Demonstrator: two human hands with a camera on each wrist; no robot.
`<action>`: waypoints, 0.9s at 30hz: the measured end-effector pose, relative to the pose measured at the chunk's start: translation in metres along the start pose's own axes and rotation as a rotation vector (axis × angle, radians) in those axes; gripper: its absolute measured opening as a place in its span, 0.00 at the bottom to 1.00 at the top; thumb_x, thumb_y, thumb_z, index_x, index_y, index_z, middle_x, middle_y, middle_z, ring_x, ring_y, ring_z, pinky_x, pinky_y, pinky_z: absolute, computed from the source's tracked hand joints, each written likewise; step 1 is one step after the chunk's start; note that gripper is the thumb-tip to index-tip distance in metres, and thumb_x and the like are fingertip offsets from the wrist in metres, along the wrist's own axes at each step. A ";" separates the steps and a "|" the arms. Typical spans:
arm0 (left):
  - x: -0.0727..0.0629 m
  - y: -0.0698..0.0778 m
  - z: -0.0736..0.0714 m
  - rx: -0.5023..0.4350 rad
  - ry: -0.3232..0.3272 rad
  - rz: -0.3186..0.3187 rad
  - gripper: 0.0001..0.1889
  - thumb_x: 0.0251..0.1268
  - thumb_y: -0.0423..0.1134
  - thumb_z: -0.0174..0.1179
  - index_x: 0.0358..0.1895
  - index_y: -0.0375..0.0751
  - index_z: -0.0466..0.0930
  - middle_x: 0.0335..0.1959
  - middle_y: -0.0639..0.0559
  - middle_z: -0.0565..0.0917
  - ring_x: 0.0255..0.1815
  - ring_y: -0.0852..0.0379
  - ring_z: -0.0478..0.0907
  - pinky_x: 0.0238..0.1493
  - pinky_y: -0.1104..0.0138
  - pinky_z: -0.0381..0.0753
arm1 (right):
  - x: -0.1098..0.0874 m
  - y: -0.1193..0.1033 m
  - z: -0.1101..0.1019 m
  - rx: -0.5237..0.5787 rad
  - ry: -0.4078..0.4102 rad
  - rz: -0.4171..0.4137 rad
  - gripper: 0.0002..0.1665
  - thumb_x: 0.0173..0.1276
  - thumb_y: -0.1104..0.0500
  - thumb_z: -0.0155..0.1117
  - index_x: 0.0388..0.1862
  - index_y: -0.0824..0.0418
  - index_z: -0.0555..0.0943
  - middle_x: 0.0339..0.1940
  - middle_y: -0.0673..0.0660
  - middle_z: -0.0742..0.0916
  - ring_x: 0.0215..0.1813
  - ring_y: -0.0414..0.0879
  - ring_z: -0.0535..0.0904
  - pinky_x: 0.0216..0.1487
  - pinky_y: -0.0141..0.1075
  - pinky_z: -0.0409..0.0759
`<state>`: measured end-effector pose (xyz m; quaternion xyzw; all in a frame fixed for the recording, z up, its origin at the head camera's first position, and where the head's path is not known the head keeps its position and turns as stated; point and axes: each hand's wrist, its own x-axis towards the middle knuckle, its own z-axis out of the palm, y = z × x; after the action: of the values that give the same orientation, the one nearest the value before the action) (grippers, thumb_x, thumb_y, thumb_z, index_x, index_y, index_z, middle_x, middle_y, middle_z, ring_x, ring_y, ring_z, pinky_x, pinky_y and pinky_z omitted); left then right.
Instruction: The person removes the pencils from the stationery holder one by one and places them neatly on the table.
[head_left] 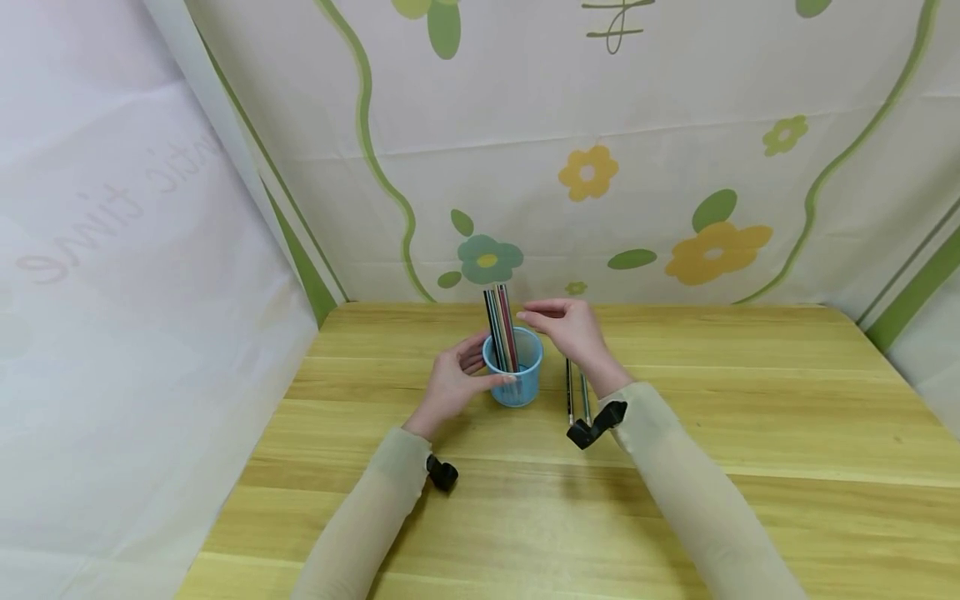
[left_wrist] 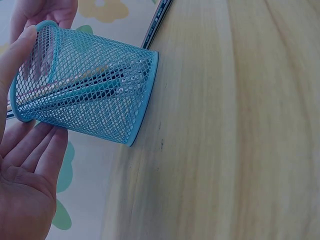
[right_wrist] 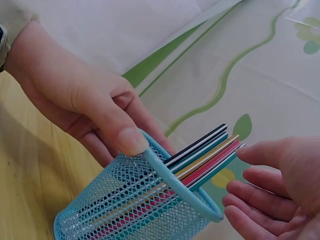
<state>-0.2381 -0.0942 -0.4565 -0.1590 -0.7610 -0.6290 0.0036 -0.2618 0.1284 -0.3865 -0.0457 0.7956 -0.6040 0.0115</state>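
A light blue mesh pencil cup (head_left: pixel 519 393) stands on the wooden table, with several pencils (right_wrist: pixel 207 157) in black, teal, yellow and red leaning inside it. My left hand (head_left: pixel 452 382) grips the cup from the left, its thumb on the near rim and its fingers round the side. Just right of the pencils' upper ends is my right hand (head_left: pixel 573 332), with relaxed fingers and nothing in them. In the right wrist view its thumb tip overlaps the end of one pencil.
To the right of the cup, beneath my right wrist, a black pencil (head_left: pixel 569 392) and a teal pencil (head_left: pixel 584 396) lie on the table (head_left: pixel 495 517). A white cloth wall (head_left: pixel 525 208) printed with flowers rises behind the table's far edge, and another wall stands at left.
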 end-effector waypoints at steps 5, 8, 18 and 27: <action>0.000 0.001 0.001 -0.007 0.002 -0.013 0.44 0.50 0.43 0.82 0.72 0.39 0.72 0.61 0.47 0.81 0.61 0.53 0.79 0.62 0.65 0.79 | 0.005 0.003 0.004 -0.057 0.003 -0.002 0.21 0.67 0.48 0.75 0.54 0.57 0.88 0.52 0.54 0.89 0.55 0.49 0.84 0.59 0.46 0.82; -0.001 0.001 0.001 -0.012 0.006 -0.024 0.43 0.50 0.41 0.82 0.71 0.39 0.73 0.61 0.48 0.81 0.61 0.53 0.79 0.62 0.64 0.79 | 0.007 0.004 0.007 -0.064 0.012 0.011 0.23 0.64 0.45 0.77 0.53 0.56 0.89 0.51 0.52 0.89 0.57 0.48 0.82 0.60 0.47 0.80; -0.001 0.000 0.002 -0.026 0.007 -0.020 0.42 0.50 0.40 0.82 0.71 0.42 0.74 0.61 0.47 0.82 0.61 0.52 0.80 0.63 0.60 0.79 | 0.013 0.010 0.018 -0.061 0.042 0.011 0.20 0.60 0.46 0.81 0.47 0.54 0.91 0.46 0.51 0.90 0.53 0.48 0.84 0.58 0.46 0.82; -0.001 0.002 0.002 -0.027 0.007 -0.016 0.41 0.51 0.39 0.81 0.71 0.40 0.73 0.60 0.48 0.82 0.61 0.53 0.80 0.64 0.58 0.79 | 0.014 0.012 0.021 -0.074 0.048 -0.002 0.17 0.61 0.48 0.80 0.45 0.55 0.92 0.44 0.51 0.90 0.51 0.48 0.84 0.56 0.45 0.82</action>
<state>-0.2361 -0.0927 -0.4555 -0.1505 -0.7536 -0.6399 -0.0010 -0.2749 0.1101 -0.4029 -0.0321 0.8174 -0.5751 -0.0099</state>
